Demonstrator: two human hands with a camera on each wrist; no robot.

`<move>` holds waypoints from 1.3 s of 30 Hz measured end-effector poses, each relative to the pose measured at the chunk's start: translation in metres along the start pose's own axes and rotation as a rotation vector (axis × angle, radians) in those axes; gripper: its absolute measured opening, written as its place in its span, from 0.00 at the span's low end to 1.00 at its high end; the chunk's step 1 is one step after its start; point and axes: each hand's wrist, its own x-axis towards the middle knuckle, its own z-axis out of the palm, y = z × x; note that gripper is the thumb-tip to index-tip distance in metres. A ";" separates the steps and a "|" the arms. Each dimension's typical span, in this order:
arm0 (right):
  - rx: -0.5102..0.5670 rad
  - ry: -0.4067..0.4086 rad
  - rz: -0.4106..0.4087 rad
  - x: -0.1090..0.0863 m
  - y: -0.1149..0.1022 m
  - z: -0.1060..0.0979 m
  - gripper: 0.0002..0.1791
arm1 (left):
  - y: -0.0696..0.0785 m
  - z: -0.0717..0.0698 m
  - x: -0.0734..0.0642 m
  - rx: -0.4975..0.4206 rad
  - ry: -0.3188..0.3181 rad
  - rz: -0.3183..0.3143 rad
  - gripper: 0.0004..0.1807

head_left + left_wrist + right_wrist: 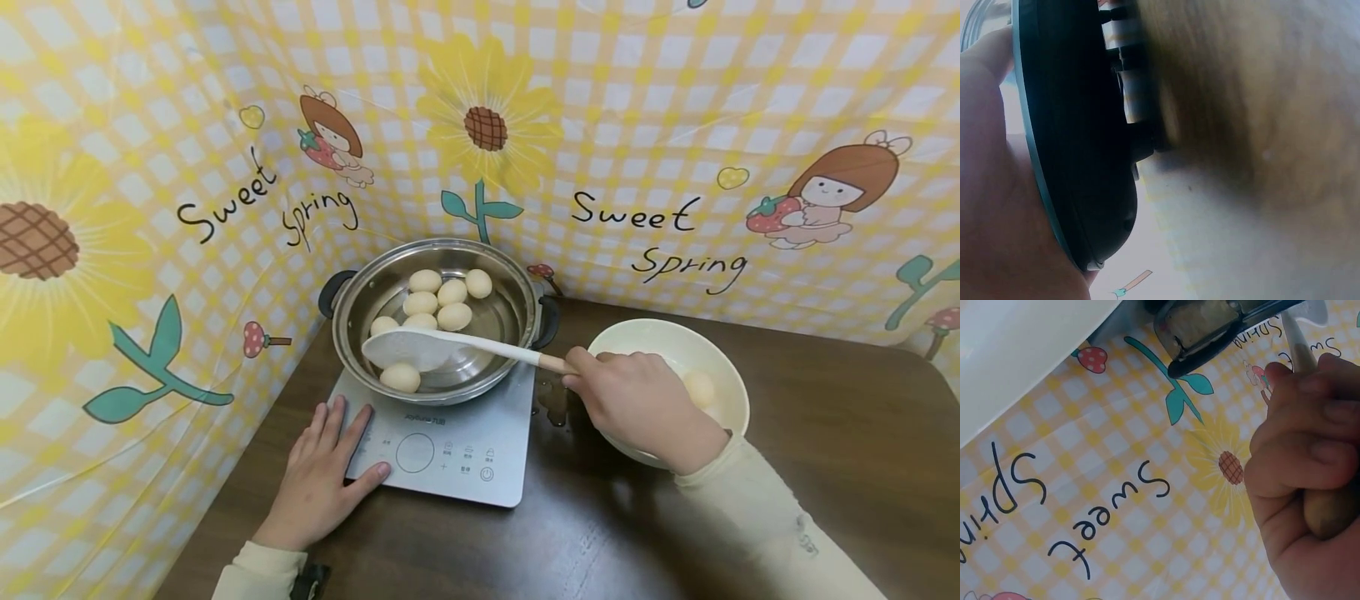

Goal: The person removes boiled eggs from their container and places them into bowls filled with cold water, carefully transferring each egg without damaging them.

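Right hand [637,404]: fingers clamped round spoon [480,342], above bowl [667,335]; spoon head over pot [516,312]. Left hand [322,471]: fingers apart, extended at cooktop's [415,452] left edge; fingertip contact unclear.

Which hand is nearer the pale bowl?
Right: the right hand, gripping the spoon, is over the bowl's left side. The left hand is farther away, at the cooktop's left edge.
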 end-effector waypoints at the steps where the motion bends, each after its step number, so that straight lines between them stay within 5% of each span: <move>1: 0.000 -0.010 0.003 0.000 0.000 -0.002 0.09 | 0.000 0.000 0.000 -0.002 0.003 0.000 0.45; 39: 0.121 -0.536 0.200 0.036 0.017 -0.044 0.21 | -0.002 0.001 0.001 0.004 -0.011 -0.009 0.45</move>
